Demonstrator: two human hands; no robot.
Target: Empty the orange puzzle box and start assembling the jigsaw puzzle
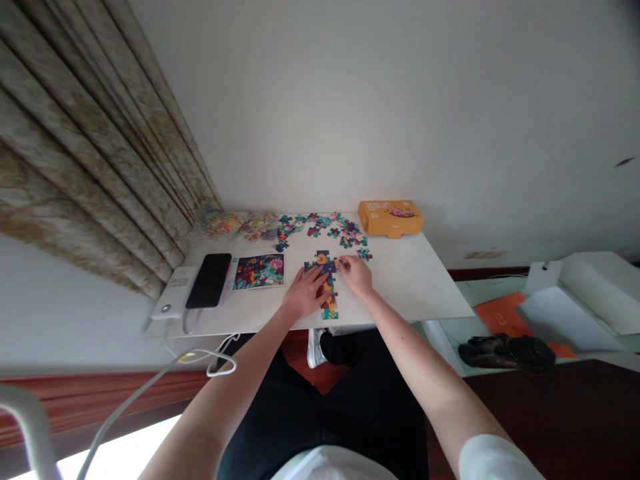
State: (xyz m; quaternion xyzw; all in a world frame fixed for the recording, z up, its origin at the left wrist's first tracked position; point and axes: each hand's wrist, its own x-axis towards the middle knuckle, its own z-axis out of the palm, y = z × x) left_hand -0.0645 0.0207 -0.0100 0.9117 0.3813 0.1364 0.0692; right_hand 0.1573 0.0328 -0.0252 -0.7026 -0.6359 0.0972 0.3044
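A partly joined jigsaw puzzle (330,311) in dark blue, orange, red and teal lies near the front of the white table (415,290). My left hand (303,294) rests flat on its left side, fingers spread over the pieces. At the upper right edge of the joined part, my right hand (357,274) pinches a small puzzle piece (338,263), which its fingers partly cover. Just beyond that hand lies a single loose piece (365,255). Left of my left hand is a printed picture card (260,271) with a colourful scene.
Several loose puzzle pieces (325,223) are scattered along the back, beside an orange puzzle box (393,219). Clear plastic bags of pieces (220,225) sit back left. A black phone (209,281) and a white device (173,300) with a cable (135,399) occupy the left end.
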